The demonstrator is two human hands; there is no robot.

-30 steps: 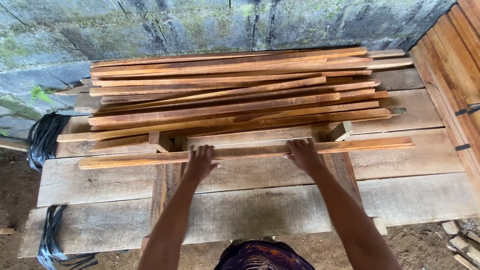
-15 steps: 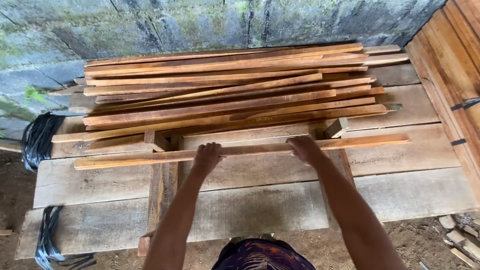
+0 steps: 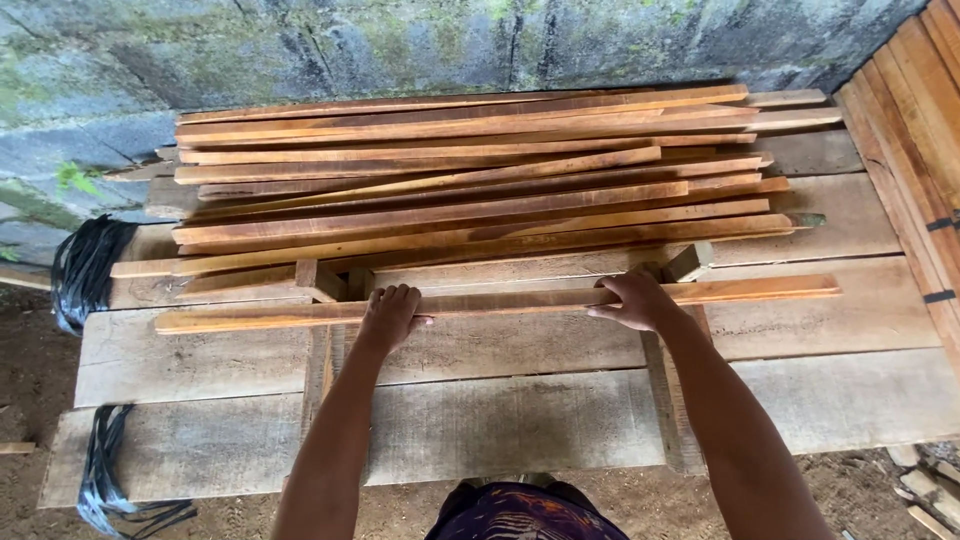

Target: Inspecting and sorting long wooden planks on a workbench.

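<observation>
Hands, left [image 3: 388, 318] and right [image 3: 634, 300], gripping one wooden slat [image 3: 500, 301], two hands total

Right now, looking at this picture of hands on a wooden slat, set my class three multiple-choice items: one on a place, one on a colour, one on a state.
1. Where does the pile of slats lie?
A. Beyond the single slat, toward the block wall
B. On the dirt floor
C. Between the person and the single slat

2. What colour are the plastic straps at the left end of the bench?
A. White
B. Black
C. Red

3. How do the hands meet the single slat?
A. Only one hand touches it
B. Both hover well above it
C. Both rest on it, spread apart

Answers:
1 A: the pile sits on the plank bench next to the block wall.
2 B: the bundle looks glossy black.
3 C: the left hand and right hand each curl over the slat.
</observation>
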